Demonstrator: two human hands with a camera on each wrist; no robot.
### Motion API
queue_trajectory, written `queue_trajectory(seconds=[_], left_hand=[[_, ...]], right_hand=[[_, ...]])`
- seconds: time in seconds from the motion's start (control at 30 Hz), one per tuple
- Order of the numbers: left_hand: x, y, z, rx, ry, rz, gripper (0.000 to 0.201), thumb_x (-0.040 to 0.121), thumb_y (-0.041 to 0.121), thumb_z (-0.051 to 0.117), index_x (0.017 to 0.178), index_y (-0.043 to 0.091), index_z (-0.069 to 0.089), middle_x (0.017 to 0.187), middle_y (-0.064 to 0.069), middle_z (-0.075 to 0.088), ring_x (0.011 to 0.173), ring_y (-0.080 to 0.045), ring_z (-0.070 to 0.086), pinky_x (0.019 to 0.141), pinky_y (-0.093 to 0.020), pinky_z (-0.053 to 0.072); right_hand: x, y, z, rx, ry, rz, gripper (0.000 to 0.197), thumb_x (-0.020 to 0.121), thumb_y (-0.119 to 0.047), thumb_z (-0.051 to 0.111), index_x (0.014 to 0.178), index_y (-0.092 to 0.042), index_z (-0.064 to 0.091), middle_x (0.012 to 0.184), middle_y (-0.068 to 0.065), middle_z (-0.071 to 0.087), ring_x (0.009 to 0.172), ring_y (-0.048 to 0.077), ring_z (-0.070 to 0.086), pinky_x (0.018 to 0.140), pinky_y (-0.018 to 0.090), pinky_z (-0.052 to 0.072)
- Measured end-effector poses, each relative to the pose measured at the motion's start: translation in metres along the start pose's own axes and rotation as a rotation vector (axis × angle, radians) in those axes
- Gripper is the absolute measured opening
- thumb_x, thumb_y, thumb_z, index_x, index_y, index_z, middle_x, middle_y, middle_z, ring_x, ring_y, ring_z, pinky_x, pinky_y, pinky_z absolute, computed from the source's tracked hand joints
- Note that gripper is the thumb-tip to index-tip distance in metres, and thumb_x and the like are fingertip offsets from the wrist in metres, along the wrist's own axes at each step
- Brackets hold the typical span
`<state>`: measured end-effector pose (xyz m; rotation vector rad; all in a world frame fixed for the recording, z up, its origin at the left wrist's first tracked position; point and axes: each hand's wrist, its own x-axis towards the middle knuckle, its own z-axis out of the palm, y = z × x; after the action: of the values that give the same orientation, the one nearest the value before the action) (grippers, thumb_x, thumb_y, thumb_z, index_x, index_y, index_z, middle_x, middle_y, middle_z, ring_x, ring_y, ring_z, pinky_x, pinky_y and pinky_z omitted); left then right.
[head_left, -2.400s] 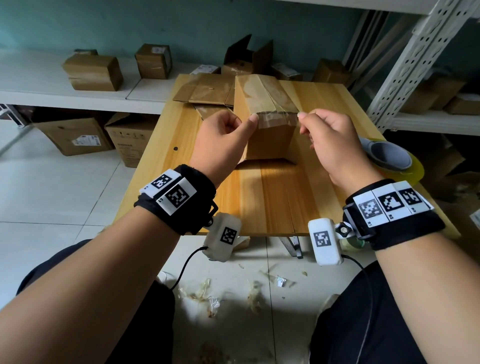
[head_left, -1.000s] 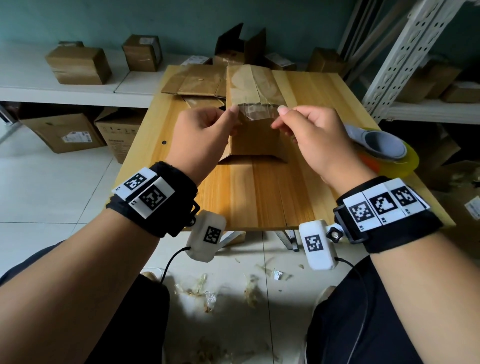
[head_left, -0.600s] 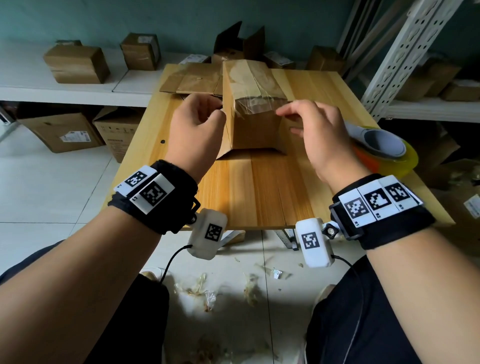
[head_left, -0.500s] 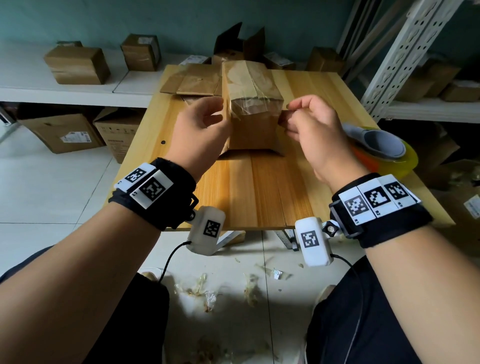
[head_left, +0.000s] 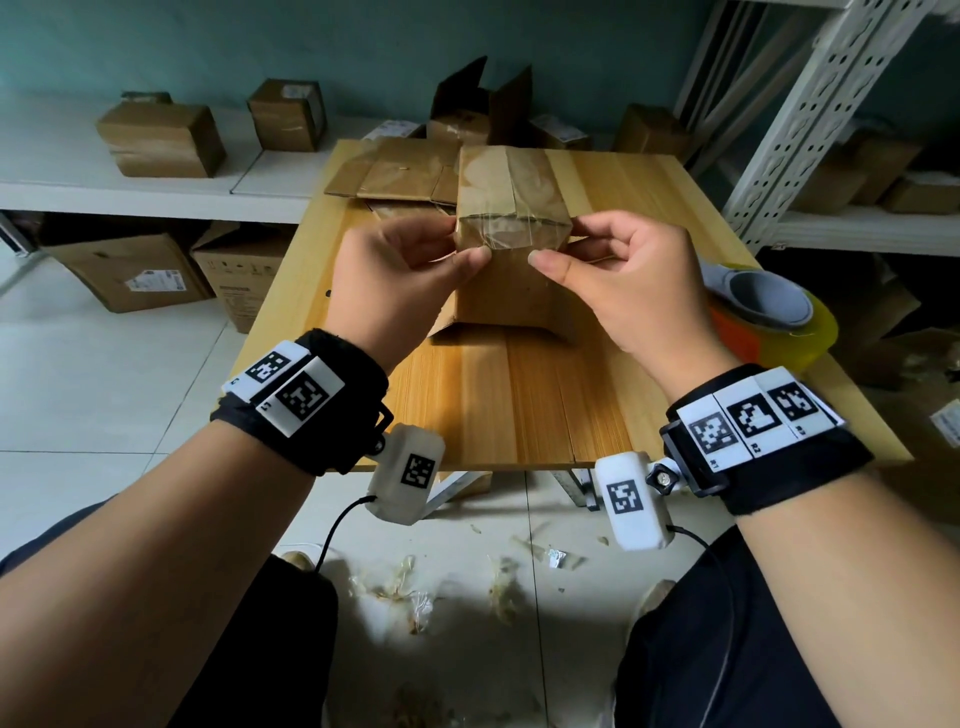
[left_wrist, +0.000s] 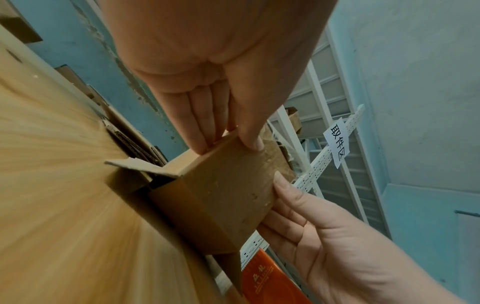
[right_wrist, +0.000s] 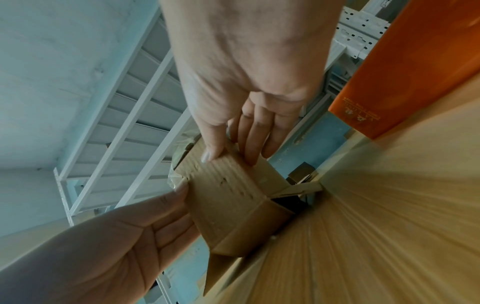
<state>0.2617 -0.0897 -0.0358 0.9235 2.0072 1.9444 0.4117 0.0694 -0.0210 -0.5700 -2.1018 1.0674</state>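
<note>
A brown cardboard box (head_left: 511, 296) stands on the wooden table (head_left: 519, 410) with its lower flaps splayed outward. Clear tape (head_left: 511, 236) runs over its top and down the front face. My left hand (head_left: 452, 249) holds the box's left side, its thumb pressing the front face at the tape's end. My right hand (head_left: 571, 249) mirrors it on the right side. In the left wrist view, my left hand (left_wrist: 228, 131) lies along the box (left_wrist: 221, 197). The right wrist view shows my right hand (right_wrist: 233, 148) on the box (right_wrist: 228, 197) edge.
An orange tape dispenser (head_left: 763, 312) sits at the table's right edge. Flattened cardboard (head_left: 400, 174) lies behind the box. Small boxes (head_left: 161, 137) stand on a low white shelf to the left, and a white metal rack post (head_left: 789, 119) rises to the right. Tape scraps (head_left: 405, 587) litter the floor.
A second ago both hands pinched the tape at the box's top front edge. They then shifted to the sides, and now the thumbs press lower on the front face.
</note>
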Motion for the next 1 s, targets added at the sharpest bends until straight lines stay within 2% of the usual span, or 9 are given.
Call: queue_trajectory(seconds=[0.2,0.3,0.37,0.53,0.67,0.73,0.8,0.87,1.0], left_hand=[[-0.001,0.001,0.0,0.005,0.022,-0.015,0.028,0.081,0.018,0.091,0.088,0.017,0.064,0.094,-0.003,0.079,0.092,-0.017,0.077,0.085,-0.043,0.064],[-0.003,0.002,0.002,0.013,0.018,0.002,0.026,0.085,0.01,0.087,0.079,0.019,0.062,0.086,0.002,0.073,0.082,-0.008,0.071,0.076,-0.029,0.058],[-0.004,0.003,0.003,-0.004,0.015,-0.004,0.024,0.087,0.012,0.085,0.078,0.02,0.064,0.085,-0.003,0.074,0.083,-0.01,0.07,0.077,-0.036,0.06],[-0.006,0.007,0.004,-0.006,0.016,-0.012,0.014,0.083,0.027,0.083,0.077,0.026,0.07,0.086,-0.007,0.076,0.082,-0.015,0.069,0.084,-0.045,0.06],[-0.01,0.011,0.009,0.046,-0.001,-0.054,0.018,0.087,0.026,0.085,0.074,0.024,0.073,0.08,0.007,0.075,0.062,0.0,0.06,0.057,-0.019,0.048],[-0.012,0.013,0.01,0.086,0.007,-0.078,0.018,0.089,0.03,0.084,0.073,0.026,0.075,0.083,0.012,0.076,0.064,0.006,0.059,0.056,-0.013,0.044],[-0.013,0.016,0.009,0.07,0.015,-0.093,0.017,0.089,0.033,0.082,0.076,0.024,0.078,0.079,0.008,0.075,0.07,0.004,0.061,0.059,-0.019,0.048],[-0.014,0.019,0.009,0.018,0.009,-0.112,0.024,0.089,0.038,0.081,0.08,0.016,0.08,0.083,-0.008,0.077,0.08,-0.006,0.068,0.072,-0.039,0.062],[-0.016,0.021,0.011,-0.017,0.031,-0.112,0.035,0.084,0.053,0.083,0.079,0.018,0.079,0.087,-0.013,0.077,0.08,-0.016,0.067,0.088,-0.055,0.059]], right_hand=[[0.001,0.004,-0.002,0.012,-0.025,-0.013,0.024,0.086,-0.023,0.087,0.096,-0.016,0.067,0.089,-0.005,0.076,0.083,0.003,0.074,0.074,0.024,0.06],[0.002,0.002,-0.002,0.06,-0.069,0.006,0.005,0.092,-0.024,0.075,0.089,-0.02,0.074,0.086,0.001,0.075,0.088,0.017,0.073,0.087,0.044,0.063],[0.001,-0.002,-0.003,0.128,-0.093,0.034,0.018,0.096,-0.027,0.065,0.083,-0.022,0.076,0.09,0.018,0.074,0.09,0.03,0.073,0.09,0.055,0.062],[-0.002,-0.012,-0.002,0.19,-0.096,0.097,0.038,0.101,-0.051,0.06,0.077,-0.028,0.078,0.105,0.036,0.067,0.097,0.043,0.072,0.092,0.053,0.063],[-0.002,-0.011,0.0,0.171,-0.089,0.121,0.035,0.1,-0.05,0.066,0.08,-0.024,0.079,0.074,0.016,0.068,0.078,0.027,0.068,0.089,0.054,0.064],[-0.002,-0.011,0.0,0.158,-0.087,0.127,0.031,0.1,-0.045,0.068,0.084,-0.021,0.079,0.073,0.001,0.071,0.079,0.024,0.07,0.087,0.052,0.064],[-0.002,-0.011,-0.001,0.149,-0.083,0.134,0.028,0.101,-0.041,0.068,0.087,-0.02,0.079,0.084,0.002,0.076,0.084,0.029,0.074,0.086,0.051,0.065],[-0.002,-0.012,-0.002,0.152,-0.083,0.14,0.025,0.102,-0.038,0.068,0.089,-0.02,0.079,0.088,0.002,0.077,0.082,0.026,0.073,0.085,0.051,0.065],[-0.004,-0.013,-0.001,0.162,-0.079,0.152,0.022,0.102,-0.034,0.069,0.088,-0.02,0.079,0.096,0.004,0.078,0.087,0.026,0.076,0.084,0.05,0.065]])
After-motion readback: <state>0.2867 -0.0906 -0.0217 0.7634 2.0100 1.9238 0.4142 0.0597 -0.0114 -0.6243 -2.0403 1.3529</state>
